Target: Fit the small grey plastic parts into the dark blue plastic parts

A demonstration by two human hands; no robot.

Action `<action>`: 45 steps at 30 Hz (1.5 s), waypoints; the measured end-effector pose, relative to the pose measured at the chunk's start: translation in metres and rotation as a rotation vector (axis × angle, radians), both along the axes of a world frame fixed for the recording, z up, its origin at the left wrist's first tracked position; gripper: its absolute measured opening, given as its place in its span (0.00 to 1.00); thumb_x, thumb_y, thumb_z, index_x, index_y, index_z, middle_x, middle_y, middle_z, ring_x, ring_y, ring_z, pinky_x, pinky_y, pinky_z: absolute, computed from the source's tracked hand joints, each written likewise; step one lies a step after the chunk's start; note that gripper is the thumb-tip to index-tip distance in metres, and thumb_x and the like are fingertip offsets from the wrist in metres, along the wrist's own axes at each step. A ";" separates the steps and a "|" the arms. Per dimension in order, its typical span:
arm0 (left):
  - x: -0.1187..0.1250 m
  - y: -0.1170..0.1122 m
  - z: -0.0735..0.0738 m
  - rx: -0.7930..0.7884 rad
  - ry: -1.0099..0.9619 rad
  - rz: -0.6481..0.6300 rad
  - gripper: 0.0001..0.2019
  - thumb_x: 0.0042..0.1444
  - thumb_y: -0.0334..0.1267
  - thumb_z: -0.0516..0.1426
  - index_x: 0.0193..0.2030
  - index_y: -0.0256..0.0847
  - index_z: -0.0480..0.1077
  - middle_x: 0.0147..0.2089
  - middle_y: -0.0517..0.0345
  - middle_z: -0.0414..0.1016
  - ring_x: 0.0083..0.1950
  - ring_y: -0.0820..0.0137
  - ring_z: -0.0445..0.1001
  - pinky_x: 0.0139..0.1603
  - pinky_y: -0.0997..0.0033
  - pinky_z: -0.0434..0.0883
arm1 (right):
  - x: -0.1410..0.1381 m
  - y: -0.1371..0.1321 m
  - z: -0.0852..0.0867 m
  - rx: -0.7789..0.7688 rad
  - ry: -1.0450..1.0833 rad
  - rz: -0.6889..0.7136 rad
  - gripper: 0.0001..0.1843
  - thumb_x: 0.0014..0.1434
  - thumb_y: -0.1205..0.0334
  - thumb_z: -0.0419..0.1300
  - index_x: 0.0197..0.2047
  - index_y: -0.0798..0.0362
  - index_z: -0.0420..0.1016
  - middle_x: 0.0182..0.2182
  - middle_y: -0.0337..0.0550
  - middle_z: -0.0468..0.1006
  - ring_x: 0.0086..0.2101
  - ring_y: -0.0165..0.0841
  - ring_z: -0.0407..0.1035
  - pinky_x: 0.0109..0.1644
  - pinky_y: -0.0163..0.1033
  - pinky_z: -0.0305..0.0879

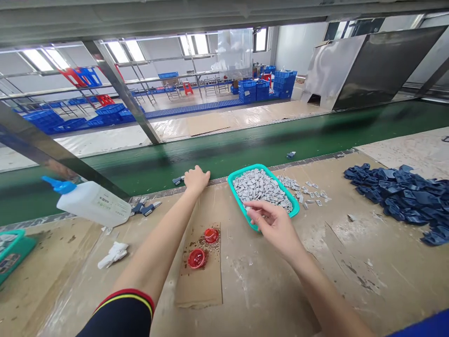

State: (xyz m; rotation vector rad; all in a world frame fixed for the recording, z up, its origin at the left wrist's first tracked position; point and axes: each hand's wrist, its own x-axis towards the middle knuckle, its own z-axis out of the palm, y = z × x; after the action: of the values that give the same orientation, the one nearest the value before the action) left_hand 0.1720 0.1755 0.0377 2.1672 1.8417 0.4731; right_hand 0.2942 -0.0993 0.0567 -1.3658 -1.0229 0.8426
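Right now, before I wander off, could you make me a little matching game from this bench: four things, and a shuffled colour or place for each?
Things
1. Left hand
2. Middle tray
3. Bottle
4. Two little cups

Colours and places
A. White, with a blue cap
B. Red, on a piece of cardboard
C. At the near edge of the green belt
D. Turquoise, heaped with grey pieces

Pairs: 1-C, 2-D, 3-A, 4-B

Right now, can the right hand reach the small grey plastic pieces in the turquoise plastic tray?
Probably yes: the right hand has its fingers close to the small grey plastic pieces, the turquoise plastic tray is open on top, and nothing seems in the way.
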 end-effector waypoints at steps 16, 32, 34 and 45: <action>-0.136 -0.175 0.035 -0.367 -1.171 -0.057 0.23 0.46 0.39 0.66 0.50 0.40 0.70 0.51 0.48 0.76 0.52 0.64 0.75 0.55 0.64 0.72 | -0.063 0.001 -0.020 -0.187 0.248 0.173 0.17 0.50 0.47 0.67 0.31 0.54 0.74 0.25 0.40 0.76 0.23 0.29 0.67 0.25 0.34 0.65; -0.174 -0.278 0.015 -0.289 -1.319 0.364 0.18 0.34 0.36 0.72 0.34 0.39 0.77 0.38 0.51 0.82 0.44 0.57 0.80 0.47 0.65 0.78 | -0.082 0.015 -0.044 -0.210 0.204 0.085 0.21 0.49 0.45 0.67 0.33 0.56 0.73 0.28 0.44 0.78 0.25 0.29 0.69 0.28 0.35 0.68; -0.167 -0.279 0.013 -0.286 -1.342 0.361 0.17 0.34 0.36 0.71 0.33 0.39 0.76 0.37 0.52 0.82 0.42 0.59 0.80 0.46 0.66 0.78 | -0.082 0.011 -0.038 -0.207 0.209 0.100 0.20 0.50 0.46 0.67 0.33 0.55 0.73 0.29 0.44 0.78 0.25 0.28 0.68 0.27 0.34 0.67; -0.123 -0.283 0.016 -0.265 -1.346 0.216 0.13 0.37 0.32 0.70 0.32 0.40 0.76 0.34 0.56 0.82 0.39 0.64 0.81 0.44 0.70 0.79 | -0.084 -0.019 -0.002 -0.219 0.275 0.354 0.12 0.53 0.52 0.67 0.31 0.52 0.73 0.25 0.38 0.76 0.23 0.26 0.65 0.24 0.31 0.61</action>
State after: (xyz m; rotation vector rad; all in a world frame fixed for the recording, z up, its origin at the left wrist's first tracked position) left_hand 0.0487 -0.1072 0.0535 0.9239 1.1769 1.2285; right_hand 0.2103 -0.1186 0.0545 -1.2200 -0.9895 1.4012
